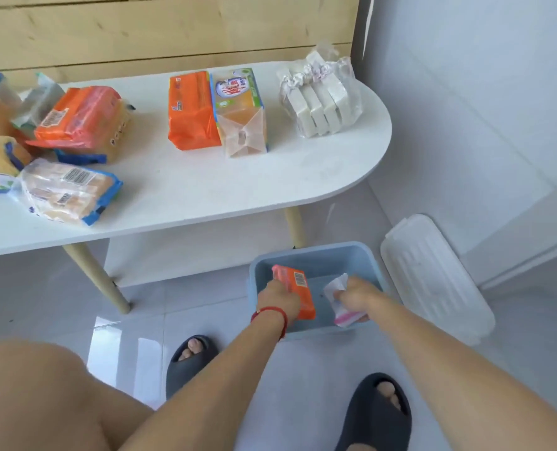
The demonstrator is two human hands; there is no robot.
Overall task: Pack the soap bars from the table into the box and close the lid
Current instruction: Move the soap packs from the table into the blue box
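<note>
A light blue box (316, 255) stands open on the floor beside the table. Inside it, my left hand (278, 299) grips an orange-wrapped soap bar (298, 292), and my right hand (356, 296) grips a white and pink soap pack (343, 307). Both hands are down in the box. Its white lid (436, 278) lies on the floor to the right. On the white table (205, 190) remain an orange pack (190, 110), a yellow pack (241, 113), a clear bag of white bars (321, 99) and several packs at the left (72, 187).
A pale wooden table leg (98, 278) stands left of the box, another (295, 226) just behind it. My feet in dark slippers (376, 415) are on the glossy tiled floor in front of the box. A white wall runs along the right.
</note>
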